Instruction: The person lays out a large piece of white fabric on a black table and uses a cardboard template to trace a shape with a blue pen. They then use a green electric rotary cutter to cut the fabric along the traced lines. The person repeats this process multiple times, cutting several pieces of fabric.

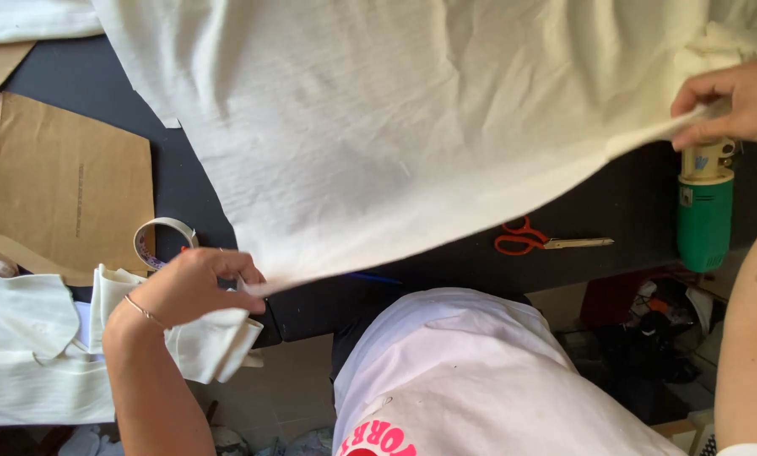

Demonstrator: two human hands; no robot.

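Nearest the camera, low and centre, your white shirt (471,380) fills the near edge, a red print showing at its hem. Your left forearm rises from the near left, a thin bracelet (145,310) at the wrist.

Your left hand (194,285) is closed in a pinch on the near left corner of the cream fabric sheet (378,127), fingers curled, thumb pressed over the edge. Your right hand (729,103), far right, pinches the sheet's right edge between thumb and fingers, and the cloth bunches just above it. Held between the two hands, the sheet's near edge is lifted clear of the black table (632,203) and sags in a shallow curve; the rest of the sheet spreads away to the far side and covers most of the tabletop.

Under the raised edge, right of centre, orange-handled scissors (535,239) lie flat on the table, blades pointing right. Just below your right hand a green and cream electric cutter (705,207) stands at the table's right side.

Left side: a brown paper pattern piece (66,186) lies flat on the table, and a tape roll (161,241) sits beside it, just far of your left hand. Smaller cream fabric pieces (32,355) are stacked at the near left, one folded piece hanging just under your left hand.

Floor beyond the table's near right edge shows mixed clutter, too dim to tell apart.
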